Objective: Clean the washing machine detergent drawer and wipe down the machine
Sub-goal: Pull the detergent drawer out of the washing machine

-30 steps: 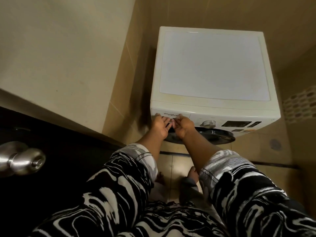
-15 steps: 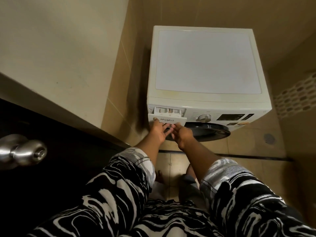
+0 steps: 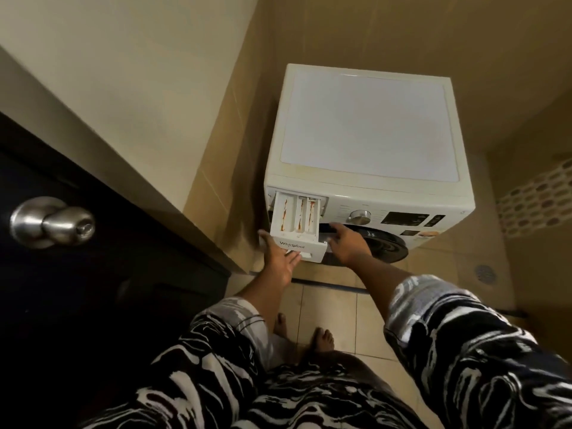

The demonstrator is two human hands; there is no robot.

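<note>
A: Brushed steel door knob (image 3: 51, 222) on the dark door (image 3: 77, 274) at far left, round and smooth, then pale wall, then the white washing machine (image 3: 365, 156) in the tiled corner

B: And the detergent drawer (image 3: 295, 226)?

A: Pulled well out of the machine's front left corner, a boxy white plastic tray with three long compartments streaked with orange residue, which I'd guess is why it is being cleaned

B: How are the hands set?

A: Left hand (image 3: 280, 258) is under the drawer's near front panel, fingers hooked at the handle recess and thumb out at the left edge, gripping it. Right hand (image 3: 348, 246) is spread flat, holding nothing, just beside the drawer's right edge in front of the dark round door (image 3: 383, 246), probably ready to steady the tray

B: Further right?

A: Metallic dial (image 3: 359, 216), then the glossy black display (image 3: 405, 218)
</note>
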